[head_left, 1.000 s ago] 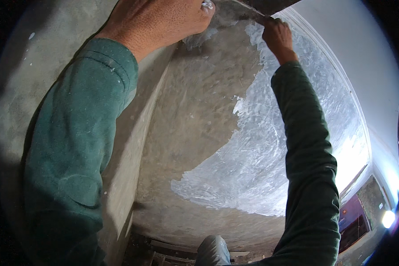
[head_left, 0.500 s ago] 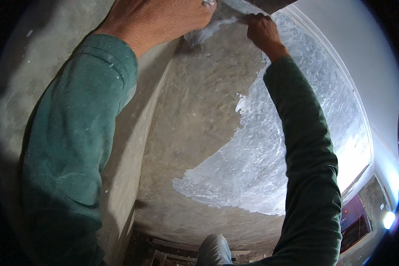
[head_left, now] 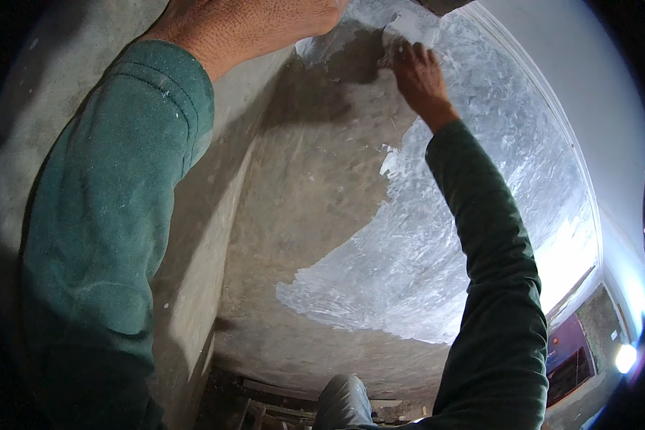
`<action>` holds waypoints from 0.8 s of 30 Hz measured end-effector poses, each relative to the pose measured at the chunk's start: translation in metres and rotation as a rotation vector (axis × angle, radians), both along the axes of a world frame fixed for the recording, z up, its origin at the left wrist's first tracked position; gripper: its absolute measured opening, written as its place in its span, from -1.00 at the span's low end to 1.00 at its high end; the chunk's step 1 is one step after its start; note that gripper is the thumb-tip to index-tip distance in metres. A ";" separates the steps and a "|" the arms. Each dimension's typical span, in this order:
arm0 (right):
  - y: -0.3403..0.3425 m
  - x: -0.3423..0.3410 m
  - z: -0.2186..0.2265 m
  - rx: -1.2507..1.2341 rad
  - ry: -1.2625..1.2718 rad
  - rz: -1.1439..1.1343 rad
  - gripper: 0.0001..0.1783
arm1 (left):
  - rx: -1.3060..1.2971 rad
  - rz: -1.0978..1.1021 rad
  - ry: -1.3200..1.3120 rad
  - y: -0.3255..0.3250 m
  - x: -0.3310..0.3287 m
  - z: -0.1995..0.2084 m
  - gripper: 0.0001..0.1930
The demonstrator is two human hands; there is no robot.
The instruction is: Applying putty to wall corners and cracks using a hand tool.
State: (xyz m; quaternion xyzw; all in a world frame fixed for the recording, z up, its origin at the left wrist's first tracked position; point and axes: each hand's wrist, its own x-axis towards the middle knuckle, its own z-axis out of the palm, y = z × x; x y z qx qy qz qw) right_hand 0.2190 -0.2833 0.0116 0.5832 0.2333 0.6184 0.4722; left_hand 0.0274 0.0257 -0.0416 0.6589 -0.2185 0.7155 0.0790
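White coating lies ragged on mottled wall

Streaky white coating (head_left: pixel 401 265), torn-edged, covers the right of the rough brown wall (head_left: pixel 301 193). At the far end, the right hand (head_left: pixel 421 77) bends its fingers beside a smooth pale smear (head_left: pixel 412 27); I can't tell what they grip. The left hand (head_left: pixel 247 30), nearer, curls above a dusty green sleeve (head_left: pixel 118 186), its hold hidden.

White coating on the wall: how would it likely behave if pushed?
The white coating would probably smear or scrape rather than shift as one piece: it looks thin and streaky. Its ragged edge against the bare wall may crumble or drag first. Wet or dry, I can't tell from this view.
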 end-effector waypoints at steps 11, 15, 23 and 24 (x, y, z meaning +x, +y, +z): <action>-0.019 -0.066 0.060 0.821 0.188 0.092 -0.74 | -0.036 -0.040 0.009 0.002 -0.005 0.003 -0.63; 0.008 -0.042 0.030 0.620 0.209 0.137 -0.79 | -0.034 -0.032 0.036 0.000 -0.005 0.000 -0.63; 0.013 -0.057 0.043 0.624 0.337 0.212 -0.63 | -0.012 -0.047 0.041 0.001 -0.009 0.002 -0.63; 0.011 -0.057 0.056 0.630 0.222 0.277 -0.67 | -0.033 -0.033 0.046 0.000 -0.009 0.002 -0.63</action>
